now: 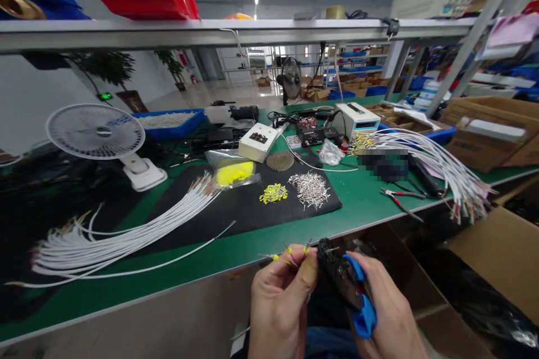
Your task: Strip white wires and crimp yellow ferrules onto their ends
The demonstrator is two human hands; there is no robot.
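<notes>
My left hand [281, 304] is closed in a pinch on thin wires whose ends carry yellow-sleeved terminals [288, 249]. My right hand [393, 305] grips a crimping tool [344, 277] with blue handles. The tool's black jaws touch or nearly touch my left fingertips, and a thin metal piece sticks out at the jaws. Both hands are in front of the table's near edge. On the black mat [248, 216] lie a pile of yellow sleeved terminals [273, 193] and a pile of bare silver terminals [310, 189]. A clear bag of yellow sleeves [234, 174] rests behind them.
White cable bundles lie at left [138, 238] and right [438, 160]. Red-handled pliers [398, 199] sit near the right edge. A white fan [96, 132], a white box [257, 143] and a bench instrument [356, 119] stand behind. A shelf [210, 32] crosses above; cardboard boxes [490, 129] stand right.
</notes>
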